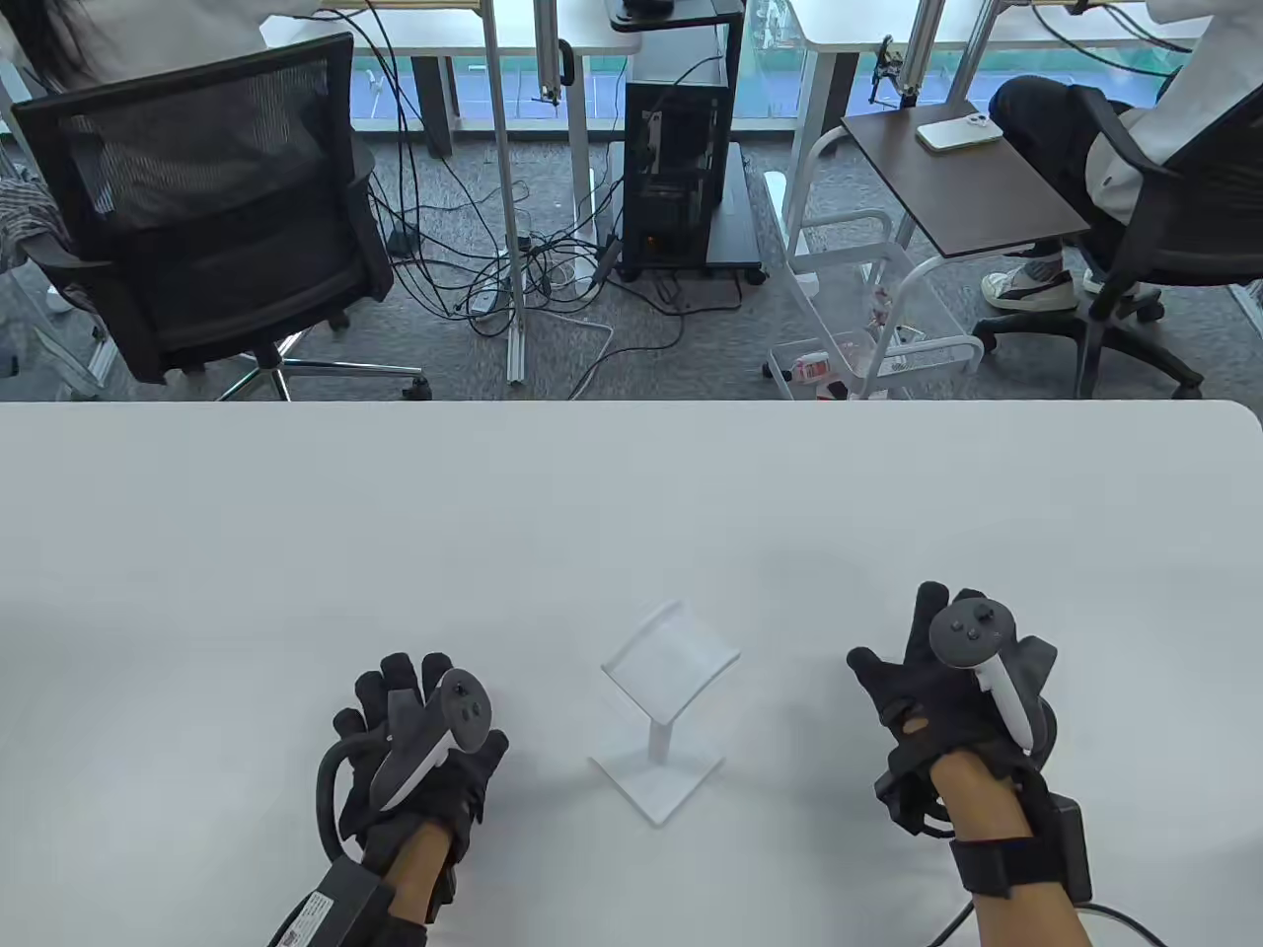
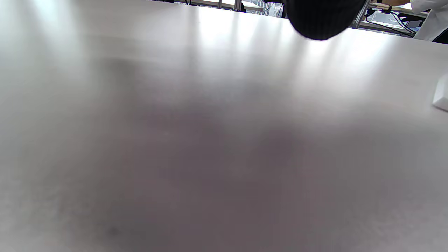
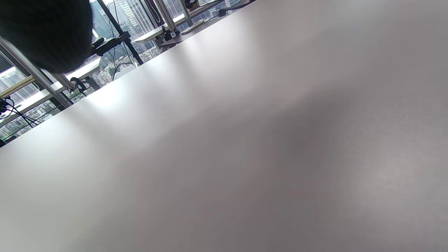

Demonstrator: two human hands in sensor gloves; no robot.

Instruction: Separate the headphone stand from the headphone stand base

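Observation:
A white headphone stand with a curved top plate and a thin post stands upright in its flat square base, near the table's front middle. My left hand lies on the table to the left of the stand, apart from it, holding nothing. My right hand lies to the right of the stand with fingers spread, also empty. In the left wrist view only a fingertip and a white corner of the base at the right edge show. In the right wrist view one dark fingertip shows over bare table.
The white table ends at its far edge. Beyond it are an office chair, cables, a computer tower on a cart, and a seated person at the right.

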